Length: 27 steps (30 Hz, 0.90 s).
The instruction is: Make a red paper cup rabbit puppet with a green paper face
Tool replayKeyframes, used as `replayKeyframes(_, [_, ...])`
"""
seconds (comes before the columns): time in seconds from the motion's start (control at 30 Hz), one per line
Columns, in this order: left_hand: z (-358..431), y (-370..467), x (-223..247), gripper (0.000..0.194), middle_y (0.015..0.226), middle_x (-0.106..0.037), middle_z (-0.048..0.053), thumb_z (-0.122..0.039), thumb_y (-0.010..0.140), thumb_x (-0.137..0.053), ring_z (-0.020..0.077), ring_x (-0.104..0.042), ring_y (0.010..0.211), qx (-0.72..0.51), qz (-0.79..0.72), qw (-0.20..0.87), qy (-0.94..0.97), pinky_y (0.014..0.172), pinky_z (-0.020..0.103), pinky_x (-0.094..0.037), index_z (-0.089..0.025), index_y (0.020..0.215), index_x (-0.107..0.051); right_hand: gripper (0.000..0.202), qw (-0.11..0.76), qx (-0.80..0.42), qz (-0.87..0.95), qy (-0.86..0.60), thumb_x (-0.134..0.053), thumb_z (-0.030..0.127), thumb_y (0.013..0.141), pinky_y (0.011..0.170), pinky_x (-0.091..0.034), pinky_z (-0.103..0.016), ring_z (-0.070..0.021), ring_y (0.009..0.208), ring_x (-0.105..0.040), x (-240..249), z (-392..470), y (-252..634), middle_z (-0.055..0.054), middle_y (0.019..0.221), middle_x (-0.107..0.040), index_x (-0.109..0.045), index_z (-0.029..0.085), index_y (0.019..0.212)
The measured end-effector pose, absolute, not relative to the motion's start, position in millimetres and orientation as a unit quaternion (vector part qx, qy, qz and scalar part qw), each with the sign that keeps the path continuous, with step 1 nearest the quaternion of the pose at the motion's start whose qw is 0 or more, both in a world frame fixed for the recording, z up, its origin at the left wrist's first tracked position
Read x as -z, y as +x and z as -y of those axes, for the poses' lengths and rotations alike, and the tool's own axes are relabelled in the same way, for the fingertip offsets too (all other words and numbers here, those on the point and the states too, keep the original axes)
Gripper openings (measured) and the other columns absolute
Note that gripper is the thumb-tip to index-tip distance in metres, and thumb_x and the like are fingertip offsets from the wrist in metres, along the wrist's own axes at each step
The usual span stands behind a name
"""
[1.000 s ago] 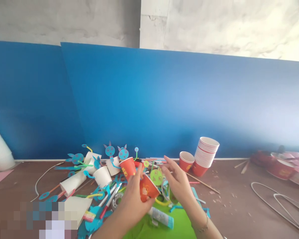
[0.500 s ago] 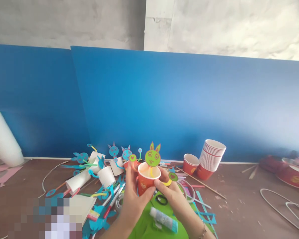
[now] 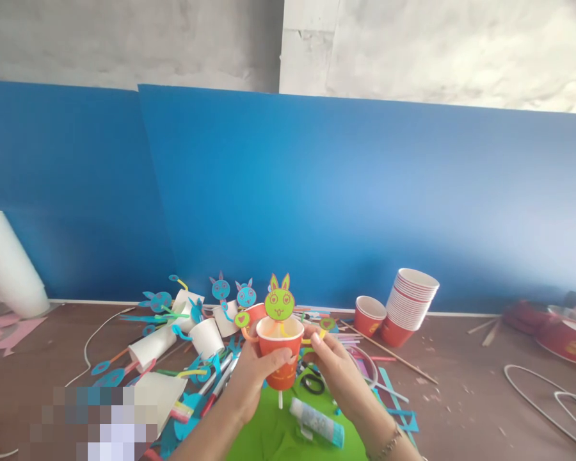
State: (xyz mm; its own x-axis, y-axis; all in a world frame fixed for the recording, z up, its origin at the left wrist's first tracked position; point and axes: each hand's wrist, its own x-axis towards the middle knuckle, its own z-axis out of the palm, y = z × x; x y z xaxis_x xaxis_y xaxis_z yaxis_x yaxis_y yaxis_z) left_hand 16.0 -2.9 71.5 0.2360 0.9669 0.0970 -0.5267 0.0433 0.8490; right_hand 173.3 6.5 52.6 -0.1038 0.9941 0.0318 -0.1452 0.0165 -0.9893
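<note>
An upright red paper cup (image 3: pixel 279 358) is held by my left hand (image 3: pixel 255 378), its thumb across the front. A green rabbit face (image 3: pixel 279 303) stands above the rim, and a white straw end (image 3: pixel 281 399) sticks out below the cup. Bent straws at both sides carry green discs with hearts, the left disc (image 3: pixel 242 319) and the right disc (image 3: pixel 327 324). My right hand (image 3: pixel 330 358) pinches the yellow straw at the cup's right side, near its disc. Under the hands lie green paper (image 3: pixel 269 435) and a glue stick (image 3: pixel 317 423).
White cups with blue rabbit faces (image 3: pixel 206 339) crowd the left, among straws and blue paper scraps. Behind right stand a red cup (image 3: pixel 369 315) and a tall cup stack (image 3: pixel 409 307). Black-handled scissors (image 3: pixel 313 384) lie beneath my right hand. A white cable (image 3: pixel 523 368) curls at far right.
The cup has shifted left and turned upright, showing the straw end beneath it. My right hand has left the cup's front and now grips the yellow side straw.
</note>
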Motion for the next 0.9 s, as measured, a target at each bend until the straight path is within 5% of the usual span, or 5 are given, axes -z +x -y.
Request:
replayKeyframes(0.13, [-0.2, 16.0, -66.9, 0.063, 0.11, -0.069, 0.011, -0.03, 0.061, -0.081, 0.0285, -0.061, 0.102, -0.564, -0.277, 0.679, 0.379, 0.083, 0.034, -0.049, -0.019, 0.12, -0.06, 0.044, 0.51, -0.547, 0.507, -0.428, -0.068, 0.052, 0.074, 0.062, -0.041, -0.026, -0.0163, 0.069, -0.055, -57.9, -5.4, 172.4, -0.002, 0.077, -0.065, -0.064, 0.017, 0.1])
replayKeyframes(0.37, [-8.6, 11.5, -61.2, 0.065, 0.106, -0.068, 0.009, -0.039, 0.064, -0.079, 0.0257, -0.063, 0.095, -0.615, -0.292, 0.65, 0.338, 0.077, 0.032, -0.05, -0.019, 0.123, -0.058, 0.024, 0.312, -0.496, 0.639, -0.498, -0.073, 0.033, 0.068, 0.055, -0.032, -0.023, -0.012, 0.06, -0.046, -52.2, 0.9, 166.0, 0.002, 0.065, -0.058, -0.069, 0.014, 0.082])
replayKeyframes(0.53, [-9.5, 8.9, -66.4, 0.065, 0.1, -0.068, 0.008, -0.04, 0.063, -0.079, 0.0245, -0.063, 0.091, -0.628, -0.304, 0.649, 0.303, 0.075, 0.031, -0.05, -0.018, 0.12, -0.058, 0.025, 0.232, -0.48, 0.679, -0.505, -0.06, 0.03, 0.077, 0.05, -0.029, -0.023, -0.0092, 0.05, -0.038, -45.0, 3.9, 165.5, 0.002, 0.053, -0.055, -0.069, 0.014, 0.061])
replayKeyframes(0.77, [-6.4, 13.5, -62.8, 0.063, 0.084, -0.068, 0.003, -0.043, 0.065, -0.077, 0.0179, -0.062, 0.073, -0.616, -0.326, 0.645, 0.313, 0.063, 0.026, -0.048, -0.02, 0.12, -0.056, 0.03, 0.317, -0.476, 0.655, -0.494, -0.06, 0.03, 0.077, 0.046, -0.024, -0.022, -0.0074, 0.046, -0.029, -38.8, 3.9, 151.2, 0.005, 0.044, -0.039, -0.067, 0.013, 0.053])
replayKeyframes(0.9, [-8.5, 9.0, -64.3, 0.06, 0.083, -0.068, 0.004, -0.04, 0.066, -0.077, 0.0177, -0.062, 0.072, -0.612, -0.323, 0.639, 0.334, 0.062, 0.025, -0.047, -0.017, 0.117, -0.058, 0.029, 0.266, -0.493, 0.689, -0.46, -0.06, 0.029, 0.077, 0.043, -0.023, -0.021, -0.007, 0.043, -0.029, -36.2, 7.3, 151.5, 0.005, 0.043, -0.04, -0.068, 0.014, 0.054])
